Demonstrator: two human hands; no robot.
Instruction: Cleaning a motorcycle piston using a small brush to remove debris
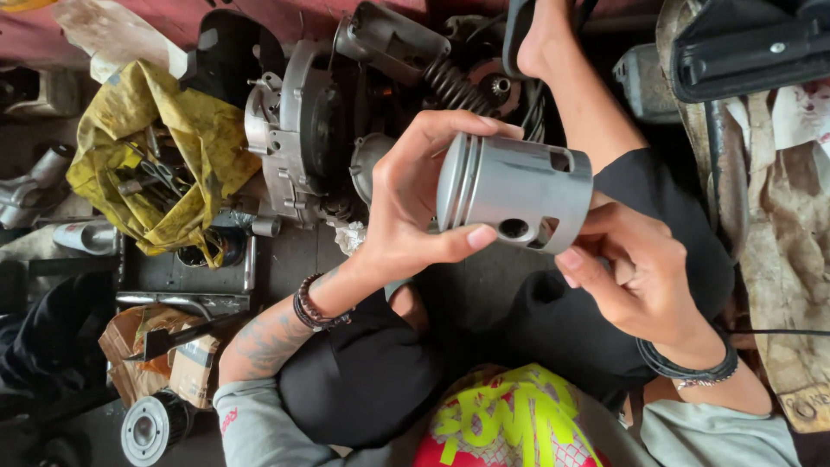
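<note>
A grey metal piston [516,192] with ring grooves at one end and a round pin hole in its side is held in front of me. My left hand [406,199] wraps its grooved crown end, thumb beneath and fingers over the top. My right hand [635,268] grips the open skirt end from below, thumb near the pin hole. Beaded bracelets sit on both wrists. Behind the piston lies a dismantled engine block [298,130] with a coil spring [450,85].
A yellow cloth [164,130] holding several tools lies at the left. Cardboard boxes [164,355] and a round metal part [151,425] sit lower left. A dirty rag [795,259] hangs at the right. My bare foot [549,39] rests near the engine.
</note>
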